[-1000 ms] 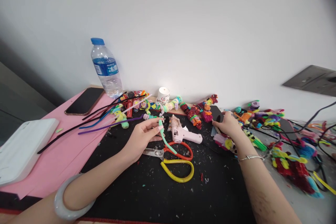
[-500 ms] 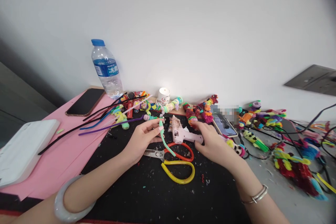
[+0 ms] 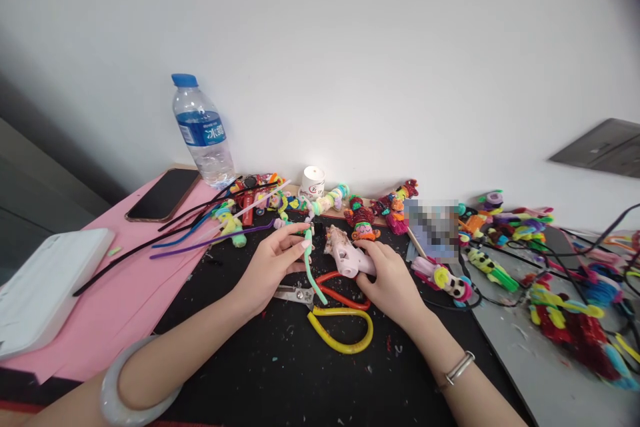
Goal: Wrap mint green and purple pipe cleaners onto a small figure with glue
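Note:
Between the thumb and fingers of my left hand [image 3: 273, 263] is a mint-green pipe cleaner [image 3: 313, 273], its free end hanging down over the scissors. My right hand [image 3: 393, 280] is wrapped round the handle of a pale pink glue gun [image 3: 350, 260], whose nozzle end is crusted with brownish residue and points toward the back left. Below both hands a pair of scissors [image 3: 345, 340] lies on the black mat [image 3: 300, 387], one handle loop yellow and the other red. The red loop is partly hidden by the pipe cleaner and the glue gun.
Several fuzzy pipe-cleaner figures [image 3: 363, 217] line the wall, with more at right among black cables. A paper cup [image 3: 313, 181], a water bottle [image 3: 203, 137] and a dark phone [image 3: 163, 195] stand or lie behind. Loose pipe cleaners cross the pink sheet [image 3: 135, 273] beside a white box [image 3: 50, 287].
My right hand has closed round the glue gun's handle, and the gun has turned slightly. My left hand stays nearly still with the pipe cleaner.

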`<state>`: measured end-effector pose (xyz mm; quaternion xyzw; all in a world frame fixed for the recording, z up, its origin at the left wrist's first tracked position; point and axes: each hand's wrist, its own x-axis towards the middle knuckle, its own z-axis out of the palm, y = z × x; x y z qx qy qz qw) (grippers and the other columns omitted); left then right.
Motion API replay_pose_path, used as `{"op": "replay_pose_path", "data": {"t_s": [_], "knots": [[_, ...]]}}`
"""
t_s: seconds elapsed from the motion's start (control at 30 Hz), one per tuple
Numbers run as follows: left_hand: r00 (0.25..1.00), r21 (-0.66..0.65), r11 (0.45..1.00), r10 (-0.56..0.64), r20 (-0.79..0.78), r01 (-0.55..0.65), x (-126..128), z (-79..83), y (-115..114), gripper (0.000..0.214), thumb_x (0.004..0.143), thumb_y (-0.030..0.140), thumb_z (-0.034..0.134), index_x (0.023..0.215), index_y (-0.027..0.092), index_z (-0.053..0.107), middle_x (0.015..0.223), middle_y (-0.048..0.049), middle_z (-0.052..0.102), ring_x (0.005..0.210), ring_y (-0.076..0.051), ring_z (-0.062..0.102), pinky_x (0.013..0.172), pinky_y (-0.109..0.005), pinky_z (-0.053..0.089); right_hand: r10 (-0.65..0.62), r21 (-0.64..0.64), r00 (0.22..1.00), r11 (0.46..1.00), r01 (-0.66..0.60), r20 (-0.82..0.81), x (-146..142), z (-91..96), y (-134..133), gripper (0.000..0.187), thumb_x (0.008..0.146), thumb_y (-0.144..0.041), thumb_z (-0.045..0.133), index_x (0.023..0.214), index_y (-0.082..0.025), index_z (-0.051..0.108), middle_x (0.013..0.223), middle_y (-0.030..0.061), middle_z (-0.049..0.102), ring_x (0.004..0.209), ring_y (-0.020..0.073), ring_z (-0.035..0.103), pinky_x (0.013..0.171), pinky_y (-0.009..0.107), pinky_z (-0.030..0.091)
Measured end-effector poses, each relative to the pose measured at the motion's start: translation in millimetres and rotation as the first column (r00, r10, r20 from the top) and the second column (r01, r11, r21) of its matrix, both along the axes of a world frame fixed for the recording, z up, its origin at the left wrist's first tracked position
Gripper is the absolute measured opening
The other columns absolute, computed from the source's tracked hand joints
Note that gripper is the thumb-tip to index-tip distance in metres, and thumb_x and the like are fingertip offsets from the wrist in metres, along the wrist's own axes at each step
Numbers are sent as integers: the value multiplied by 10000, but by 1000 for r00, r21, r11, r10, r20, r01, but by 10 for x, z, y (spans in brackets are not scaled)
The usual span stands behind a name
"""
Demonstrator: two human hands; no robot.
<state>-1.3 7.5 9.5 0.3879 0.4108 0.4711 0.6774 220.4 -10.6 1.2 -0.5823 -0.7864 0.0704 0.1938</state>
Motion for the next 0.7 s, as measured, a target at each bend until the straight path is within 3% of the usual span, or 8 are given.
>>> {"op": "replay_pose_path", "data": {"t_s": [0.2,0.37,0.53,0.7], "knots": [[1000,-14,1000,2,-8,-2,-20,-43,14,344,751,301,666,1084,227,614,881,-11,595,745,-112,587,676,-253,537,-4,77,952,997,29,-307,44,-1,-6,246,776,-189,553,1022,-187,575,944,70,631,842,220,585,736,319,450],[999,-34,999,-6,-42,4,-24,-34,19,359,761,305,659,1105,228,592,927,-23,595,716,-112,620,642,-243,543,74,-11,845,995,-95,-530,49,47,-36,36,786,-205,554,815,-183,554,729,12,564,636,153,522,573,256,396],[998,-10,999,-35,-57,34,-14,-43,34,351,772,308,646,1102,222,558,952,-28,603,712,-127,634,640,-270,548,60,-150,766,968,-201,-640,36,30,-61,156,753,-220,599,690,-190,460,624,-45,421,530,99,382,482,224,289],[995,-15,998,-56,-77,55,-18,-42,11,327,775,315,640,1079,215,569,935,-23,600,705,-117,614,630,-262,547,41,-204,746,951,-234,-665,8,46,-63,166,697,-145,580,667,-192,423,617,-57,381,532,91,352,483,221,266]]}}
